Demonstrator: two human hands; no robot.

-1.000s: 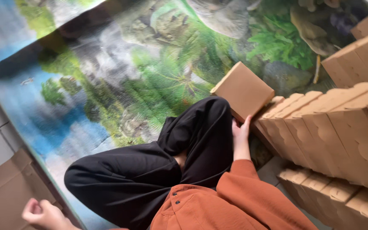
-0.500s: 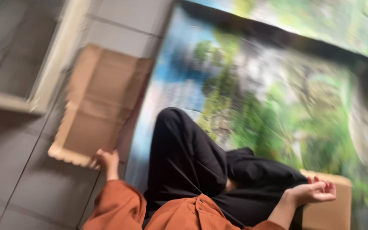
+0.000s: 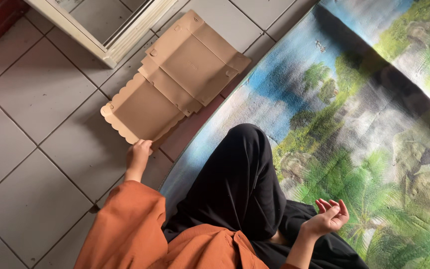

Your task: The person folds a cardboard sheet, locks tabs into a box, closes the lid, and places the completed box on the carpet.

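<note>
Since approx. half a sec ago the view has steadied and swung left: right hand (image 3: pixel 330 215), which rested on a brown box by the knee, now hangs free over the mat, palm up, fingers loosely curled, holding nothing; that box is out of view. Left hand (image 3: pixel 138 154) was already at the flat cardboard, and stays at its near edge.

Surface/room: pale grey tiled floor (image 3: pixel 31 149) w/ dark grout lines; white door frame (image 3: pixel 100 40) at top left, a bit of red wall in the corner. Printed mat (image 3: pixel 374 129) covers the right side, w/ a landscape pic: blue sky, green trees, grey rock. Person sits on it, black trousers (image 3: pixel 240 184), knee bent up, orange sleeves (image 3: pixel 130 229).

Materials/shapes: flat cardboard sheets (image 3: pixel 175 79), tan, matte, unfolded box blanks w/ fold creases, small tabs and slots; lower one has a scalloped edge along its left and near sides. They lie stacked and overlapping, mostly on the tiles, one corner on the mat's edge.

Direction: stack's long axis runs diagonally, from near-left by the left hand up to far-right. Scalloped end points toward the person.

Grip: left fingers are closed over the near scalloped corner, pinching the sheet's edge; whether it's lifted, can't tell.
</note>
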